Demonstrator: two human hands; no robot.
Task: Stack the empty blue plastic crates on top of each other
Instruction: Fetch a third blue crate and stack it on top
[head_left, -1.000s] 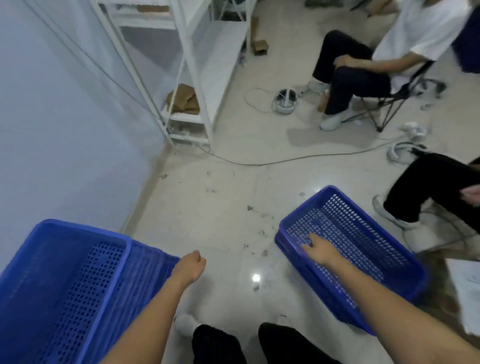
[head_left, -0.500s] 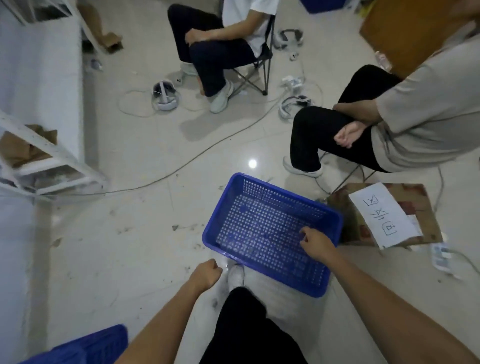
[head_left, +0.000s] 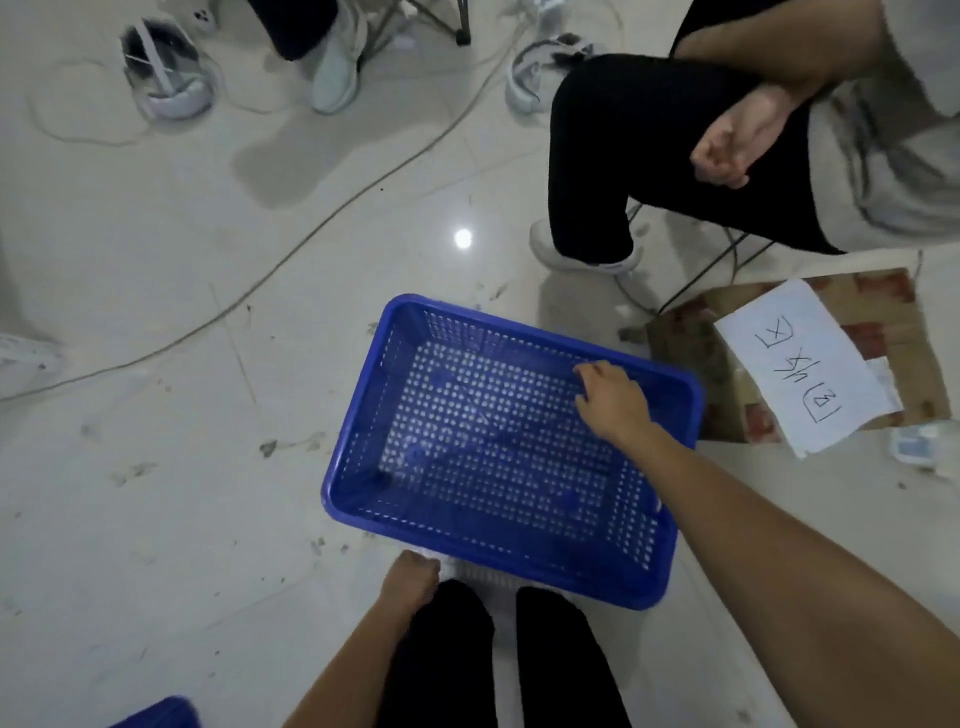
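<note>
An empty blue plastic crate (head_left: 467, 457) with perforated walls and floor lies in front of my legs. My right hand (head_left: 613, 402) reaches into it and is closed on its far right rim. My left hand (head_left: 410, 577) hangs as a loose fist just outside the crate's near left corner, holding nothing. The corner of a second blue crate (head_left: 161, 714) shows at the bottom left edge.
A seated person's legs (head_left: 623, 156) and shoe are close behind the crate on the right. A cardboard box with a handwritten sheet (head_left: 800, 364) stands right of it. Cables (head_left: 291, 254) and headsets (head_left: 166, 73) lie on the tiled floor at the back.
My view has turned right, away from the crate on the left, and closer to the floor crate. My right hand has kept hold of its rim while my left fist neared its near corner.
</note>
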